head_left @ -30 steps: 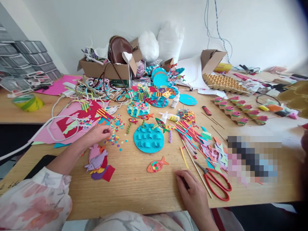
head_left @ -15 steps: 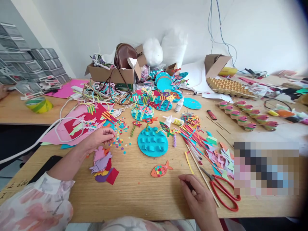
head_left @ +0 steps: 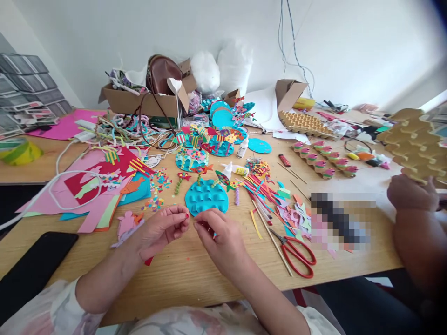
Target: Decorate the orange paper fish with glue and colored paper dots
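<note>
My left hand pinches a tiny red piece between thumb and forefinger. Close beside it on the right, my right hand has its thumb and fingertips together; whatever they hold is too small to make out. Just beyond both hands lies a blue paper disc with rows of curled strips. Small paper dots are scattered behind my left hand. Purple and pink paper fish lie partly behind my left wrist. The orange fish is hidden by my hands.
Red-handled scissors and a wooden stick lie to the right, near paper scraps. A black phone is at the left edge. At far right, another person's hand holds an egg tray. Glue bottles stand farther back.
The view has shifted right. My left hand has moved from beside the dots to the middle, and my right hand has come in to meet it. Another person's hand with an egg tray has appeared.
</note>
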### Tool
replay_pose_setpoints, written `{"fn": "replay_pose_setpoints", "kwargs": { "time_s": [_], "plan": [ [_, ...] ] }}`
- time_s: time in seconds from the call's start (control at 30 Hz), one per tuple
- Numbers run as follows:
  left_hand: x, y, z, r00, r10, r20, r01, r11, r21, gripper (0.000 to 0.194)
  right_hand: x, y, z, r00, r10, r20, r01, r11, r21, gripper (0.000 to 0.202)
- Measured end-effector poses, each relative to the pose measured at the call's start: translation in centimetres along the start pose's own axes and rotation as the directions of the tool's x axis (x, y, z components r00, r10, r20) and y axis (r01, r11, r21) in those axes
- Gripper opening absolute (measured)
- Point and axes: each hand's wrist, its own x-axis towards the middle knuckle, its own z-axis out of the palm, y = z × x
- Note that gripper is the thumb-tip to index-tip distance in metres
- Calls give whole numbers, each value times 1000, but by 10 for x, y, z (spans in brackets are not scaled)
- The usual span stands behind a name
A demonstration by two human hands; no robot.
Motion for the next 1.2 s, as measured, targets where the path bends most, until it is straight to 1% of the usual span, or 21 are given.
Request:
{"fn": "replay_pose_setpoints", "kwargs": {
  "time_s": [0.1, 0.23, 0.43, 0.6, 0.67, 0.73, 0.8, 0.87, 0.93, 0.97, 1.03, 1.13, 1.2],
  "plan": [
    [0, -6, 4, 999, 37, -9, -37, 999, -10, 19, 2, 2, 7, 1000, -4, 1, 4, 998, -58, 14],
    [2, -12, 5, 997, 77, -22, -77, 997, 22, 19, 3, 5, 12, 1000, 21, -12, -22, 992, -122, 12],
    [5, -18, 4, 987, 156, -37, -153, 985, 83, 17, 3, 7, 15, 998, 60, -27, -63, 991, -115, 11],
    [5, -19, 10, 979, 193, -68, -183, 975, 124, 17, 2, 10, 18, 997, 63, -54, -68, 994, -91, 12],
    [5, -18, 14, 975, 209, -77, -195, 969, 152, 17, 1, 12, 18, 993, 96, -64, -97, 995, -18, 12],
    [4, -17, 17, 969, 234, -82, -214, 957, 197, 16, 1, 14, 18, 982, 183, -53, -175, 976, 125, 11],
    [3, -15, 19, 957, 277, -89, -244, 930, 275, 15, 1, 16, 17, 956, 294, -2, -278, 905, 323, 11],
    [3, -15, 19, 945, 319, -76, -268, 883, 385, 16, 1, 18, 16, 929, 364, 63, -345, 795, 499, 12],
    [4, -14, 19, 938, 344, -32, -284, 818, 500, 16, 1, 20, 15, 917, 386, 101, -368, 718, 591, 13],
    [5, -15, 19, 935, 354, -4, -294, 783, 548, 16, 0, 20, 15, 915, 390, 104, -371, 710, 598, 13],
    [6, -15, 19, 922, 385, 39, -325, 714, 620, 15, -1, 21, 14, 915, 395, 85, -375, 749, 546, 13],
    [6, -13, 21, 899, 434, 62, -354, 634, 688, 13, -3, 21, 14, 931, 363, 16, -344, 865, 367, 12],
    [5, -12, 23, 889, 454, 62, -354, 594, 722, 11, -4, 20, 13, 946, 322, -23, -306, 916, 260, 11]
  ]
}}
